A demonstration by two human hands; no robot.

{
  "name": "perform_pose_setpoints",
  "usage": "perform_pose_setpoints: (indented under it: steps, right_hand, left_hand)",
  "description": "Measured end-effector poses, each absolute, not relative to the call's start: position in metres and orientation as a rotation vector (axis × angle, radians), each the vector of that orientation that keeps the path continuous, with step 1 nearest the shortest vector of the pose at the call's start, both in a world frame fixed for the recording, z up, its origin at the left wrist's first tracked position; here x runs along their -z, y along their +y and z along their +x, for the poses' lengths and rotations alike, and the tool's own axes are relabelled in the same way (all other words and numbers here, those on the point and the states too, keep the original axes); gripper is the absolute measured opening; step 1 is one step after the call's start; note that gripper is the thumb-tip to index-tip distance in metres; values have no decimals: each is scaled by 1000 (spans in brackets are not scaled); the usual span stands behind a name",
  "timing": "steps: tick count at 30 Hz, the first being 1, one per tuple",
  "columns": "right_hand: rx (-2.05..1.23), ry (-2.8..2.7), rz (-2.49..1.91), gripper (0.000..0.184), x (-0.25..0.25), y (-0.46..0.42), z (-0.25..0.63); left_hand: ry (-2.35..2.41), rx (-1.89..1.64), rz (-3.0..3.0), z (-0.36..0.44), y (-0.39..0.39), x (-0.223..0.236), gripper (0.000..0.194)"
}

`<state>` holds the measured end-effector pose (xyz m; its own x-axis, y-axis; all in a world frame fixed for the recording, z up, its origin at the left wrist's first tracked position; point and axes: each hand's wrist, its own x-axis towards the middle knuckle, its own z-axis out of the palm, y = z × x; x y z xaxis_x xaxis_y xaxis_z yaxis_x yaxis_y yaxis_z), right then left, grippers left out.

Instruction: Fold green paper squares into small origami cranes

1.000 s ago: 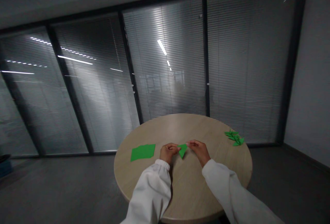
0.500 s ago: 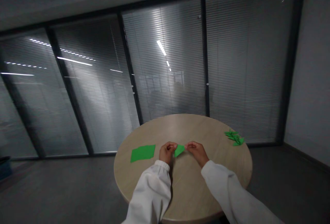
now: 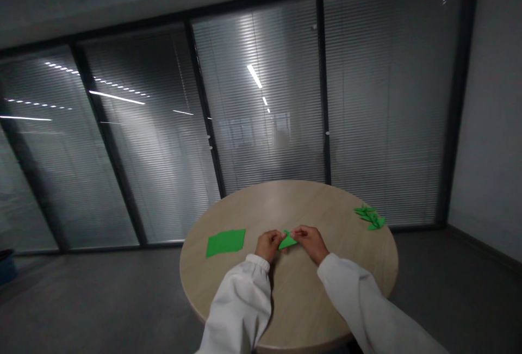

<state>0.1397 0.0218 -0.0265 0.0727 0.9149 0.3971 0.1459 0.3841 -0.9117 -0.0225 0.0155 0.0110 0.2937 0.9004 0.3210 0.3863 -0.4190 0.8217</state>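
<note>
A small piece of green paper (image 3: 287,241), folded to roughly a triangle, is held between my two hands above the round wooden table (image 3: 302,299). My left hand (image 3: 269,244) pinches its left side, with the fingers closed. On the upper right, my right hand (image 3: 311,241) grips it between thumb and fingertips. Fingers hide parts of the paper's edges. Left of my left hand lies a flat stack of green paper sheets (image 3: 225,242). Several folded green paper pieces (image 3: 370,217) are heaped near the table's right edge.
Behind the table stands a glass partition (image 3: 261,125) with blinds and dark frames. A pale wall (image 3: 489,125) rises on the right. At the far left, a blue bin (image 3: 7,267) sits on the grey floor.
My hands have come closer together, the left one shifting slightly right. The green paper between them has turned, and its point now faces upward.
</note>
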Motion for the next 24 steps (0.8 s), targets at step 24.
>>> perform_pose_setpoints:
  steps: [24]
  right_hand:
    - [-952,-1358,-907,31,16,12,135]
  left_hand:
    - [1200,-1057,2213,-23,14,-7,34]
